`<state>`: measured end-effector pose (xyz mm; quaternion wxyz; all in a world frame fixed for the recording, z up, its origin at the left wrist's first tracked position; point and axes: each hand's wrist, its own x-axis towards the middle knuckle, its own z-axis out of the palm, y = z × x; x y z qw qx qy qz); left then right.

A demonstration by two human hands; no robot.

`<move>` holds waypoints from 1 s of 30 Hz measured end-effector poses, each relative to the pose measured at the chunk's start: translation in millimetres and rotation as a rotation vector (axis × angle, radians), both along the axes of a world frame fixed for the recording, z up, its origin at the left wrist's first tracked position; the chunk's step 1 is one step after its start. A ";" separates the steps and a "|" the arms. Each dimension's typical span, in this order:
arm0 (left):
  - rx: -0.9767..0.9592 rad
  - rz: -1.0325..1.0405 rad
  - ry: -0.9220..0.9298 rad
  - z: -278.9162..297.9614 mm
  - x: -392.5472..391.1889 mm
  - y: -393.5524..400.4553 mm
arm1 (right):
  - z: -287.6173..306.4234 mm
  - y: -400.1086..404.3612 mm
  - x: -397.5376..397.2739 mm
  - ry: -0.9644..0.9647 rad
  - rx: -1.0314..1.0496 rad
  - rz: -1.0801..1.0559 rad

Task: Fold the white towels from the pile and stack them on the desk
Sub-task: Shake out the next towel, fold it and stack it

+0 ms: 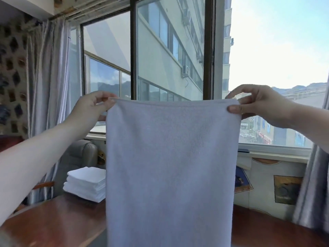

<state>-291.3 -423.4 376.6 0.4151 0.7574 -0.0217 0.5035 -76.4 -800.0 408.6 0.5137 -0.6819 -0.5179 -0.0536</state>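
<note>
Head view: 1 white towel (170,166) is held up in front of the window (169,50), hanging flat and full-length, its lower end passing out of the bottom of the picture. The upper left corner is pinched in the grip of the left hand (92,106), thumb and fingers closed on the hem; the upper right corner is pinched the same way by the right hand (258,104), the thumb pressed on the near face of the cloth. Neither grip is loose.

The step in hand is judged to be the spreading of the towel before its first fold. It is done well if the top hem is kept taut and level between the 2 corners, so that the side edges hang parallel and no twist is carried into the fold. The corners should then be brought together edge to edge, or the cloth lowered onto the bench (53,220) and smoothed flat, before the fold is doubled.

Counted: 2 hands, 1 towel held, and 1 stack of folded towels (85,182) lying on the bench to the left of the held towel and partly hidden behind it. The number of towels in that stack cannot be told; the layers are too fine. The unfolded pile is not seen.
</note>
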 end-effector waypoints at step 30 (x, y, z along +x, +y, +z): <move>0.055 -0.023 0.186 64.3 11.5 -33.0 | 42.2 16.1 52.1 -0.237 0.276 -0.435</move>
